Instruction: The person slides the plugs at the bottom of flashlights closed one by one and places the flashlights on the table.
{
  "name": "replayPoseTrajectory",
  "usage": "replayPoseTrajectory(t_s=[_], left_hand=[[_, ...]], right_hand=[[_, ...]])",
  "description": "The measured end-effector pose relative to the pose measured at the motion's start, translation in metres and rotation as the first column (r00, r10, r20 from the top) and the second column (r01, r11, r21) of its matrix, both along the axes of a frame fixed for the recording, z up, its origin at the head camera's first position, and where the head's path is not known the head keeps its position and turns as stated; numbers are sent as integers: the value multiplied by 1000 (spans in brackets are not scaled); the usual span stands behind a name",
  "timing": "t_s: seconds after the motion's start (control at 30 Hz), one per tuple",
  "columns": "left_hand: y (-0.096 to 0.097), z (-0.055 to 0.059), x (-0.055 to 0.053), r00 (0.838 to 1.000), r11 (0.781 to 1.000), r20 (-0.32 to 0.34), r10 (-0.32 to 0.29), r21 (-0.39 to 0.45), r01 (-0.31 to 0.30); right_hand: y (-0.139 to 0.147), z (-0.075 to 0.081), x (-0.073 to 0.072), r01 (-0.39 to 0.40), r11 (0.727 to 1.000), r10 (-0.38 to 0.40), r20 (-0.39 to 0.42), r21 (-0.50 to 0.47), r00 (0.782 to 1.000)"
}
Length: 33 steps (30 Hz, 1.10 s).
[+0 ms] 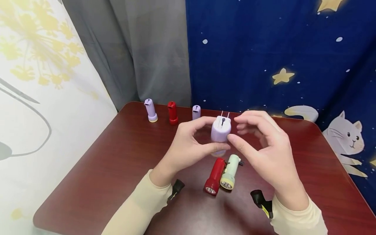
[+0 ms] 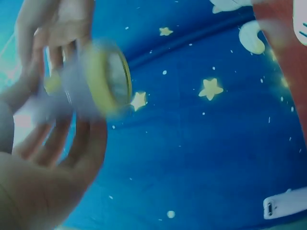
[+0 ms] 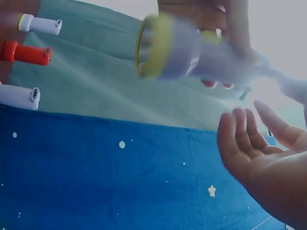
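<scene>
A lilac flashlight [image 1: 221,132] is held up over the table in my left hand [image 1: 188,145], between thumb and fingers. Two metal plug prongs stick out beside its tail end, which faces the head camera. Its blurred yellow-rimmed lens end shows in the left wrist view. Close on the right is my right hand [image 1: 268,148], fingers loosely bent, thumb tip beside the flashlight; whether it touches I cannot tell. Below the hands, a red flashlight [image 1: 215,174] and a pale green flashlight [image 1: 230,173] lie side by side on the table.
Along the back of the dark red table [image 1: 117,169] stand a lilac flashlight [image 1: 150,110], a red flashlight [image 1: 172,113] and another lilac flashlight [image 1: 196,112], the last partly hidden by my left hand. Grey curtain [image 1: 161,49] and blue starry curtain [image 1: 249,65] hang behind.
</scene>
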<state>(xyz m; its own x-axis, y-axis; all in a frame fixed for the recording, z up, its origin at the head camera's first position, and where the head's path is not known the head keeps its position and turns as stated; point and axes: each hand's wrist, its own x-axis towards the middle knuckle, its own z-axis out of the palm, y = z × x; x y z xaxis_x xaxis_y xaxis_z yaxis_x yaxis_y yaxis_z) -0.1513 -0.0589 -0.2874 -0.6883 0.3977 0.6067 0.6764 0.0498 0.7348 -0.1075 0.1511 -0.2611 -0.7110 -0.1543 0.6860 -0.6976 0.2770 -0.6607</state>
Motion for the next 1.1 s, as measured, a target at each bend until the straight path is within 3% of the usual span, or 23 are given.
replayPoseTrajectory(t_s=[0.07, 0.13, 0.23, 0.3, 0.37, 0.5, 0.57, 0.67, 0.8, 0.9, 1.1], left_hand=[[4, -1, 1, 984, 995, -151, 98, 0, -99], [7, -2, 2, 946, 985, -277, 170, 6, -175], [8, -4, 2, 891, 972, -395, 222, 15, -235], [7, -4, 3, 864, 966, -442, 240, 21, -258], [7, -3, 3, 843, 964, -479, 245, 26, -265], [9, -1, 3, 812, 964, -527, 252, 61, -260], [10, 0, 3, 796, 962, -545, 263, 79, -263], [10, -1, 2, 777, 958, -565, 276, 97, -270], [11, -2, 2, 761, 956, -584, 281, 105, -273], [11, -2, 2, 758, 958, -592, 276, 100, -270], [12, -3, 4, 757, 958, -595, 271, 95, -269]], right_hand=[[-2, -1, 1, -11, 1000, 12, 59, -26, 998], [-4, -2, 3, -12, 1000, 15, 123, -26, 992], [-6, -4, 4, -5, 1000, 9, 179, -22, 984], [-6, -4, 5, -44, 998, 53, 210, -48, 976], [-5, -5, 5, -130, 986, 152, 234, -107, 960], [-3, -8, 4, -335, 916, 383, 229, -222, 895], [-2, -9, 3, -389, 888, 441, 211, -246, 873], [-2, -10, 3, -412, 867, 473, 204, -280, 857], [-4, -9, 4, -359, 882, 437, 243, -305, 866], [-6, -8, 4, -325, 893, 409, 260, -313, 874], [-6, -11, 4, -333, 885, 418, 242, -326, 875]])
